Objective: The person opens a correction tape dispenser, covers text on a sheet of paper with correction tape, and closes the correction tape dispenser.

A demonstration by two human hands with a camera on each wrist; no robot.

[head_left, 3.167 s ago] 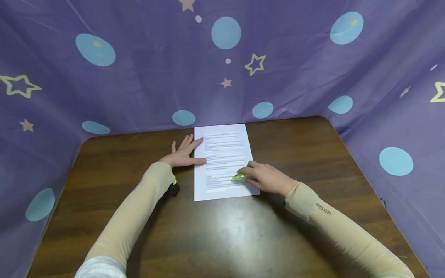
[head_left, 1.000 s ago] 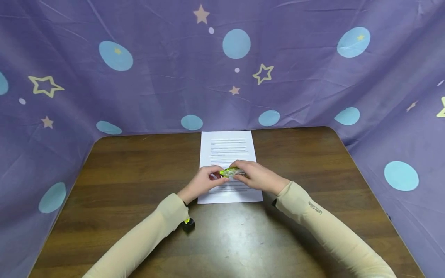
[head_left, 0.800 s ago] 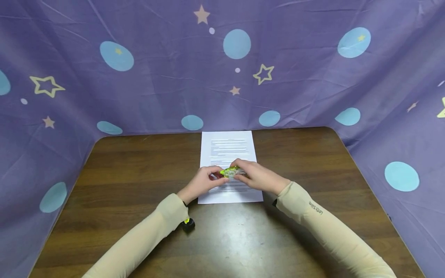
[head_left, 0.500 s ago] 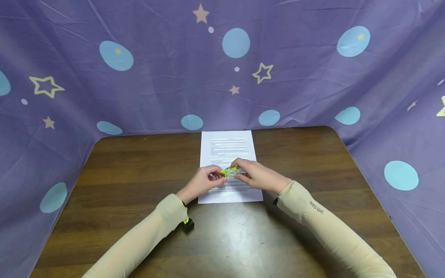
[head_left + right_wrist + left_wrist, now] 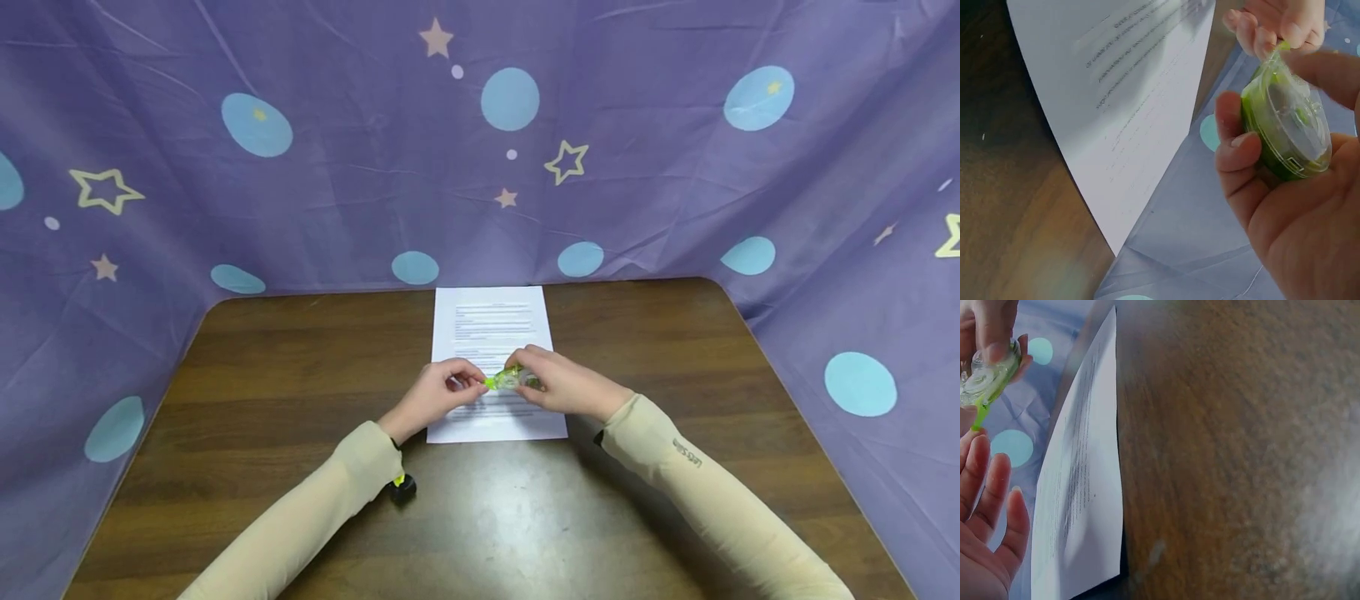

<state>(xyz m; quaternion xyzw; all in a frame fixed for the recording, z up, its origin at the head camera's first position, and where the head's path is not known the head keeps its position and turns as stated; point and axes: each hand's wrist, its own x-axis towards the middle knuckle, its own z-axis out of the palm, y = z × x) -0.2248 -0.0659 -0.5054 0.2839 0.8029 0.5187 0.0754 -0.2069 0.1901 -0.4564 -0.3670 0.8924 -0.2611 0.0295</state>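
Note:
My right hand [image 5: 573,387] holds a correction tape [image 5: 507,379] with a clear, green-edged case over the lower half of a printed sheet of paper [image 5: 487,427]. From the left, my left hand [image 5: 433,393] pinches the bright green tip of the tape between thumb and index finger. In the left wrist view, the other fingers [image 5: 1016,519] of that hand are spread loosely below the tip. The right wrist view shows the round case of the correction tape [image 5: 1288,134] between thumb and curled fingers, raised above the sheet.
The paper lies at the far edge of a brown wooden table [image 5: 315,367], close to a purple curtain [image 5: 337,167] with stars and dots. The curtain also runs along both sides. A black wrist device [image 5: 403,488] hangs under the left sleeve.
My left hand has left the paper's left edge and come to the tape's tip. My right hand has lifted the correction tape off the lower lines. Lately the tape has turned slightly.

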